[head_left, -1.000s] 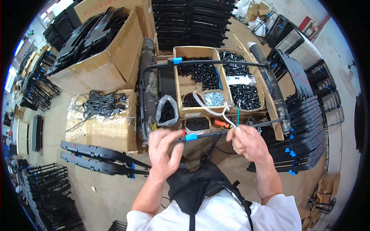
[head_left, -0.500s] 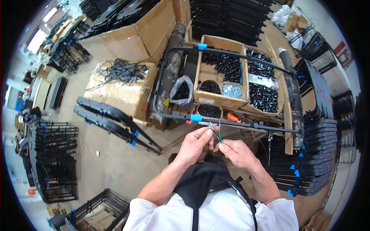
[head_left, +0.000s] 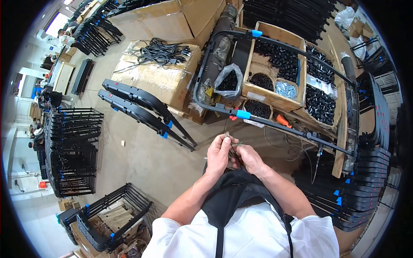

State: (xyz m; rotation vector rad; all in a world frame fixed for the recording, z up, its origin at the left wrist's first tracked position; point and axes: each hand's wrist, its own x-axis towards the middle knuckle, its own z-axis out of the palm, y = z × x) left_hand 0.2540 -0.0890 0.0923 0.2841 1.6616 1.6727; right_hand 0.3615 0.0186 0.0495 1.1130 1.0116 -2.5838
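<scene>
Both hands, left hand and right hand, had drawn back from the black tubular metal frame, now pinching a thin dark wire-like piece together.

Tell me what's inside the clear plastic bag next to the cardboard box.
The clear plastic bag holds a heap of small black parts; their exact kind is too small to tell, and the bag's bottom is hidden.

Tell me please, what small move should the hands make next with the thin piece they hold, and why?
Probably lift the thin dark piece back toward the black tube frame. The left hand and the right hand hold it together close to the chest, apart from the frame, and a blue sleeve on the nearest bar lies just ahead. What the piece is, I cannot tell.
</scene>
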